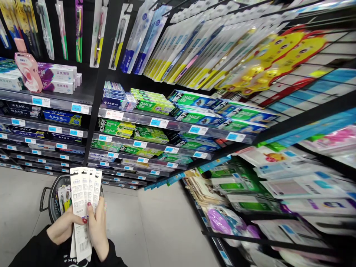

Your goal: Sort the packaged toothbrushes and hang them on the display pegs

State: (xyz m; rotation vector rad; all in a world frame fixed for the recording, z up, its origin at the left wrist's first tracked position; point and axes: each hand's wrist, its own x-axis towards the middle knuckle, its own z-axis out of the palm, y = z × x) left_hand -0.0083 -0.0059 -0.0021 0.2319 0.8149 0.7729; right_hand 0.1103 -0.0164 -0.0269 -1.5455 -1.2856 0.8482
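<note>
I had my left grip and right grip both pinching the fanned packs, thumbs across their fronts; in my view, they partly hid the basket near the shelves.

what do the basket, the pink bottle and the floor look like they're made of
Basket: probably dark plastic, smooth, going by its moulded-looking rim and handle.
Pink bottle: likely glossy plastic, perhaps clear, with a light sheen on its body.
Floor: pale, smooth tile, perhaps ceramic or stone, as thin straight seams suggest.
</note>
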